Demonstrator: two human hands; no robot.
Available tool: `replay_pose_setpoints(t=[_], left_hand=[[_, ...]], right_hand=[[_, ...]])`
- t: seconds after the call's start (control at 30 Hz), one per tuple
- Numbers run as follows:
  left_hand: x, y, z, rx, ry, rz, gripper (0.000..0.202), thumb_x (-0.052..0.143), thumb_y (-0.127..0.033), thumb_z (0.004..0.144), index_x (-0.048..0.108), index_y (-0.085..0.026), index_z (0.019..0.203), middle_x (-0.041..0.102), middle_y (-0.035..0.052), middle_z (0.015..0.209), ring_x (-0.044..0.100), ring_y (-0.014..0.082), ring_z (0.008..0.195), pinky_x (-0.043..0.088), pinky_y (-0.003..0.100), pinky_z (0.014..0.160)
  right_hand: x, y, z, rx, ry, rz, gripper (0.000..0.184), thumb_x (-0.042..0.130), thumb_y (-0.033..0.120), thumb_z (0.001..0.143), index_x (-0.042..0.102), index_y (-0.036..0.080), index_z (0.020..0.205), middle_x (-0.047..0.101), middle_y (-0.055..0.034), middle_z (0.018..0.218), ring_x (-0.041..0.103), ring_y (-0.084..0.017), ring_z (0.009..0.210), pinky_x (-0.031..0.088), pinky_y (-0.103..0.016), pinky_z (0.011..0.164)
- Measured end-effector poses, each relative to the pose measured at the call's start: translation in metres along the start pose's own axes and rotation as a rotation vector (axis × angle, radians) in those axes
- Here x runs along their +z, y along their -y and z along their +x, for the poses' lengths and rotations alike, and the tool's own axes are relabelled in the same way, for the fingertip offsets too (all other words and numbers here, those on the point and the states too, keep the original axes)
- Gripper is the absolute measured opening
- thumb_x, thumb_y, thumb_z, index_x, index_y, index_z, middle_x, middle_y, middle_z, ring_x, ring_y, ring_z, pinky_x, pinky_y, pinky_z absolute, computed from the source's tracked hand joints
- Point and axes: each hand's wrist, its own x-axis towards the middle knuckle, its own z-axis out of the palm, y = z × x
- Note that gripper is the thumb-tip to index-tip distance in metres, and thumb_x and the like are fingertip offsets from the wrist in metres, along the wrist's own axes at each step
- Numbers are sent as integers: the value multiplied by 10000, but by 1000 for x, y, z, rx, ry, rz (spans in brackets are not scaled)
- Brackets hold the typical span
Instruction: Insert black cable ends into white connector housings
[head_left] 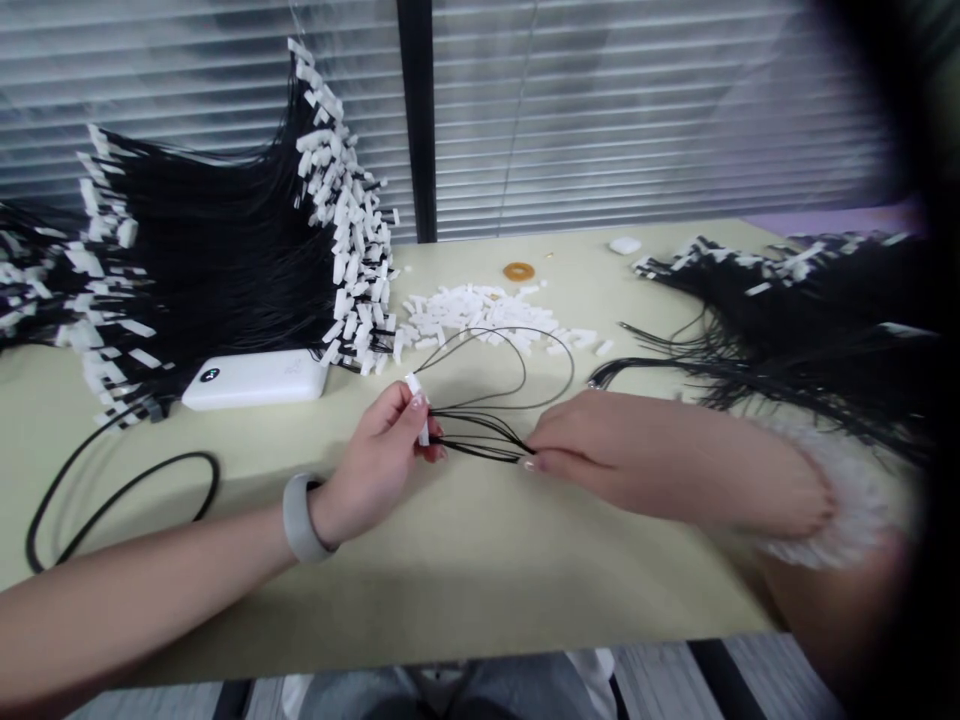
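Note:
Near the middle of the table, my left hand (pixel 390 430) is closed on white connector housings (pixel 415 385) at one end of several thin black wires. Those black wires (pixel 480 425) stretch across to my right hand (pixel 566 440), whose fingers pinch them. Two of the wires bow upward in a loose loop above my hands. Just beyond lies a heap of loose white connector housings (pixel 480 315). My fingers partly hide the held housings, and I cannot tell how many there are.
A tall stack of black wires (pixel 225 230) with white ends stands back left. In front of it are a white power bank (pixel 255 380) and a black cable (pixel 202 460). More black wires (pixel 810 320) lie right. A tape roll (pixel 518 271) and white case (pixel 625 245) sit behind.

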Motion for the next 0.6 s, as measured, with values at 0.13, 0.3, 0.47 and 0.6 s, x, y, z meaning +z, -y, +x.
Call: replay_pose_setpoints(t=[0.13,0.3,0.47,0.6], left_hand=[[1,-2,-8,60,166,267,194,413,-335,885,449,-170,787,493,-24,694,526,85,595,467,231,592],[0,-3,-11,85,243,335,193,403,-327,890,434,-172,780,475,-29,698,535,78,596,480,215,580],[0,-1,-10,81,233,332,203,403,-345,886,441,-174,784,479,-23,700,529,85,605,494,222,586],[0,-3,-10,67,227,321,201,409,-352,882,447,-176,791,484,-23,703,532,85,603,494,225,587]], right_hand=[[6,18,10,-29,-125,2,317,366,235,885,551,172,635,562,6,583,470,-88,540,299,-247,557],[14,19,19,-76,-153,77,297,378,205,873,521,160,616,517,26,541,419,-62,504,275,-231,539],[17,17,21,-58,-169,124,320,358,200,879,505,154,598,484,32,501,373,-55,460,247,-225,500],[17,18,22,-58,-175,98,304,355,198,881,504,158,618,500,30,511,392,-59,470,252,-223,504]])
